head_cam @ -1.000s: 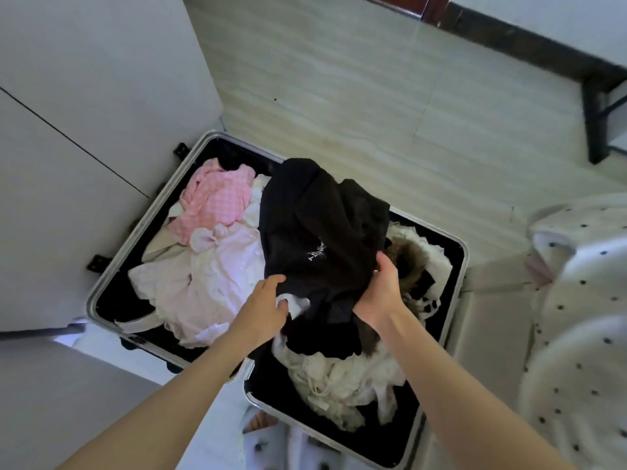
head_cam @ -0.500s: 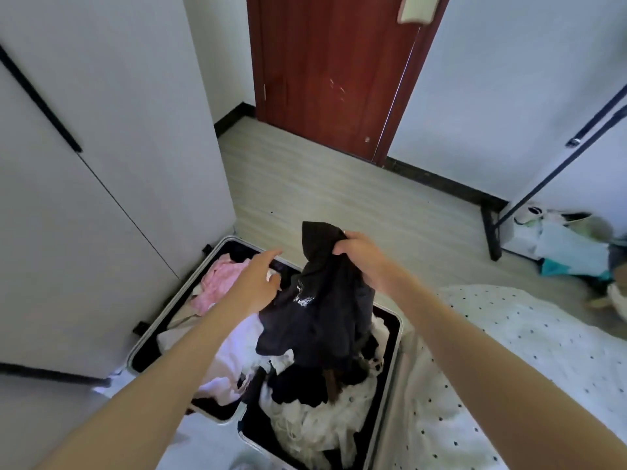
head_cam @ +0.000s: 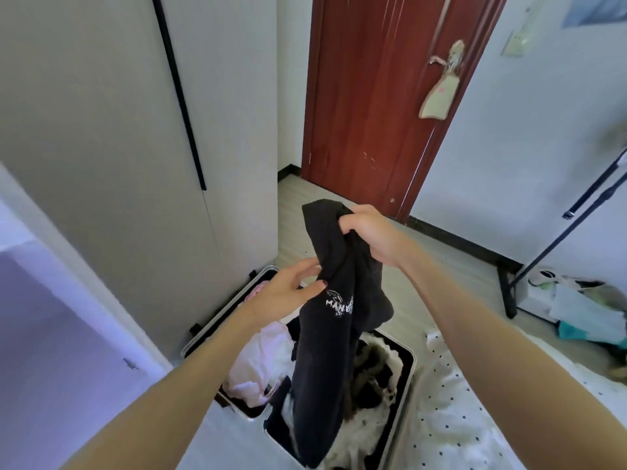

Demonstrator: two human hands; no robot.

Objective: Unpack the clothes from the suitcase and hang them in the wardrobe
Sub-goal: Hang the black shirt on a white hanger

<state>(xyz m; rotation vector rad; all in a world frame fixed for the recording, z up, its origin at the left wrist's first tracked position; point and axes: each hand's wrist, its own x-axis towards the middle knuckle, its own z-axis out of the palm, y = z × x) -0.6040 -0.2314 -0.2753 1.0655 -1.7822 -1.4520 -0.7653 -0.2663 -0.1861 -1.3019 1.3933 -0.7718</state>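
A closed white wardrobe (head_cam: 112,137) stands at ten o'clock, a red door (head_cam: 380,96) at twelve. The right hand (head_cam: 369,232) bunches a black printed shirt (head_cam: 334,320) high — clearing the open suitcase (head_cam: 403,395) at six — while the left hand (head_cam: 285,295), fingers loosely spread, touches its edge, probably to straighten it.

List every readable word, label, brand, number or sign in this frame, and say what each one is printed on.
"MAN": white print on the black garment held up by the right hand; the letters after it are lost in a fold, and the circular design above is too blurred to read.
Wall plate right of the door: any marking too small to read.
Poster corner at top right: no legible text.
Nothing else is readable.
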